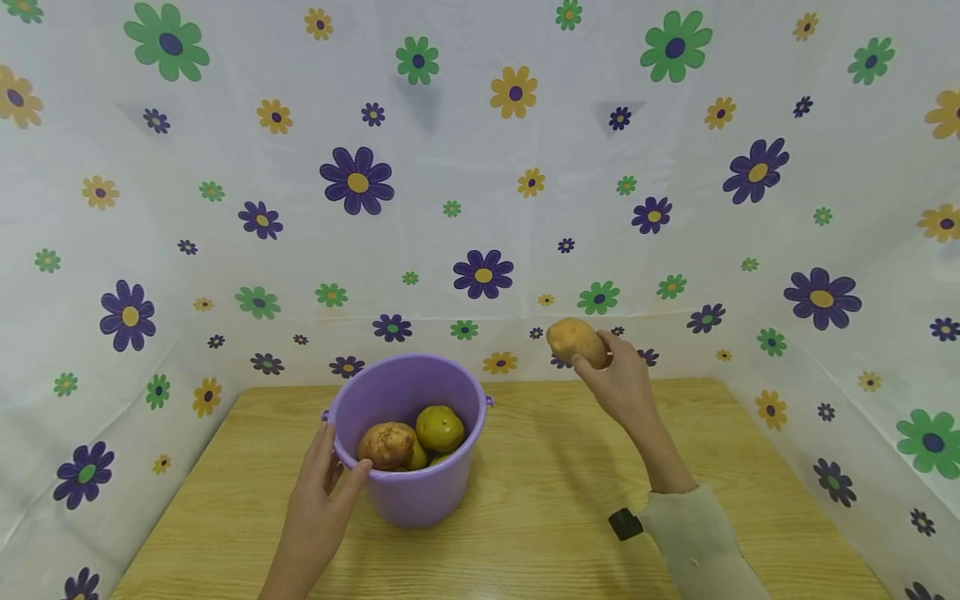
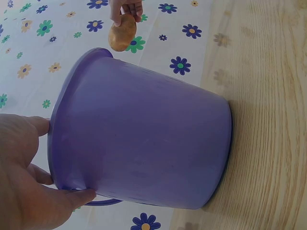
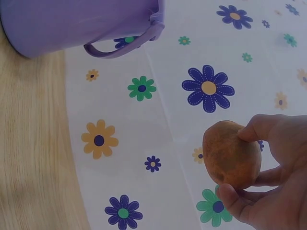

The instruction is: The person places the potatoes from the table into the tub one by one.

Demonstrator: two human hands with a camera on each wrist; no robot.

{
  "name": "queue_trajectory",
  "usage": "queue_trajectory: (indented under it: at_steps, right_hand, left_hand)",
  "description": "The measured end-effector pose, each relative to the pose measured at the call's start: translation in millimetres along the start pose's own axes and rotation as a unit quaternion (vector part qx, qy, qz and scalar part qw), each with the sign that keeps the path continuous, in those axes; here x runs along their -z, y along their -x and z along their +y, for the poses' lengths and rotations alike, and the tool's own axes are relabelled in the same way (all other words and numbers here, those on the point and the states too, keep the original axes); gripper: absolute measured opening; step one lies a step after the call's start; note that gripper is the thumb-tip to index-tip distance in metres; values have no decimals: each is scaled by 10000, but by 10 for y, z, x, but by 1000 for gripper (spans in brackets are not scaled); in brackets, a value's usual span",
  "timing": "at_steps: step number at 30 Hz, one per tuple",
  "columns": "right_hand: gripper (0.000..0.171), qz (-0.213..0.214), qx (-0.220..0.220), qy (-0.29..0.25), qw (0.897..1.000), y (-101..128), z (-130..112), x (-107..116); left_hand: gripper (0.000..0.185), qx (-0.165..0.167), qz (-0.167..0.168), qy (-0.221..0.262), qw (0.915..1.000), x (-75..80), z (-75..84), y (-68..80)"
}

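Right hand (image 1: pixel 622 385): raised above the counter, right of the bucket and apart from it; thumb and fingers pinch one tan potato (image 1: pixel 576 341) at its lower end.
Held potato: clear of the counter, higher than the bucket rim, seen against the flowered backdrop (image 1: pixel 480 167); the right wrist view shows it gripped between thumb and fingertips.
Left hand (image 1: pixel 322 492): fingers fairly straight, laid against the near left side of the bucket at the rim; it braces rather than grips.
Bucket (image 1: pixel 408 492): purple, upright on the counter (image 1: pixel 540 517), handle hanging down; mouth open and unobstructed.
Contents: a brown potato in the bucket (image 1: pixel 386 444) against the near wall, a greenish round fruit (image 1: pixel 439 427) beside it, more pieces underneath, not clearly told.
Step in hand (judged): a single potato carried in the air between bucket and open counter, bucket steadied.
Next move (judged): calls for a firm pinch kept on the potato and a path that clears the rim, with the left hand holding the bucket from tipping.
Edges: backdrop rises just behind the bucket and closes both sides; the counter's back edge lies near.
Open room: broad bare wood right of the bucket and toward the near edge; less room on the left.
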State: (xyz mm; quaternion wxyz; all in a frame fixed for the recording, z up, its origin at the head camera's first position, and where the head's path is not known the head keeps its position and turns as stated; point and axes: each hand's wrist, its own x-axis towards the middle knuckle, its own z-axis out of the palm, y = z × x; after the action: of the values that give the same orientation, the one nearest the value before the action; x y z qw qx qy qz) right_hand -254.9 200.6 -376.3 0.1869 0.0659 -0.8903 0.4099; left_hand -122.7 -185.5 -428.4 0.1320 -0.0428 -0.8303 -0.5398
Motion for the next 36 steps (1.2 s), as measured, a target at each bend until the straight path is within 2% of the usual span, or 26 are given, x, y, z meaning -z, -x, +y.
queue_trajectory:
  at_steps: [20, 36]
  right_hand:
    - [59, -215, -70, -144, 9996, 61, -77, -95]
    - [61, -357, 271, -408, 9982, 100, -389, -346]
  left_hand:
    - [79, 94, -76, 25, 9999, 9, 8, -3]
    - [79, -11, -49, 36, 10000, 4, -12, -7]
